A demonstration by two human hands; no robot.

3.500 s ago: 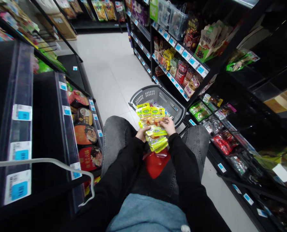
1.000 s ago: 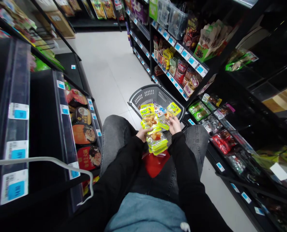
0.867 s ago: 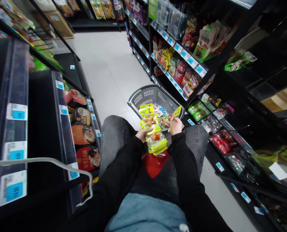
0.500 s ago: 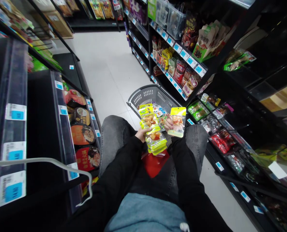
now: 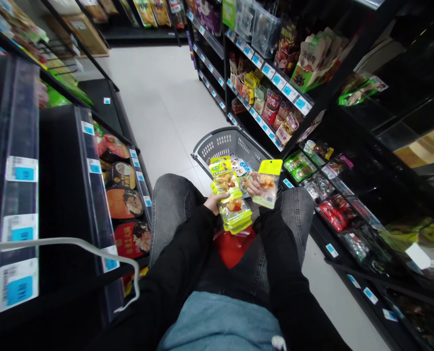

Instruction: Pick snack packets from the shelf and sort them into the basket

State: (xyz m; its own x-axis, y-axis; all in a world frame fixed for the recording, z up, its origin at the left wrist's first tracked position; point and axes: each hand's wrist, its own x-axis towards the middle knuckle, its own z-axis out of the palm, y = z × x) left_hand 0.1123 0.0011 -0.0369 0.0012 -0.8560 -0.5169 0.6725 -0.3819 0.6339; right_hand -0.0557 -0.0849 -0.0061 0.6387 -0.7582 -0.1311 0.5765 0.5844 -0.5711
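Observation:
In my left hand is a stack of yellow-edged snack packets, with brownish-orange food showing through clear windows. The thumb lies across the top packet. My right hand grips a single snack packet by its left edge, with its back and barcode facing up. Both hands are over my lap, at the near side of a grey shopping basket. Inside the basket, partly behind my hands, lie more packets. Below the stack, a red item rests between my thighs.
On the right, shelves hold bagged and boxed snacks, and low trays of red and green packets. Close on the left stands a shelf with round food tubs. A white cable crosses the lower left. Tiled floor runs ahead.
The single packet in my right hand has tilted slightly, its top edge moving a little up and right. My left hand and the stack stay nearly still.

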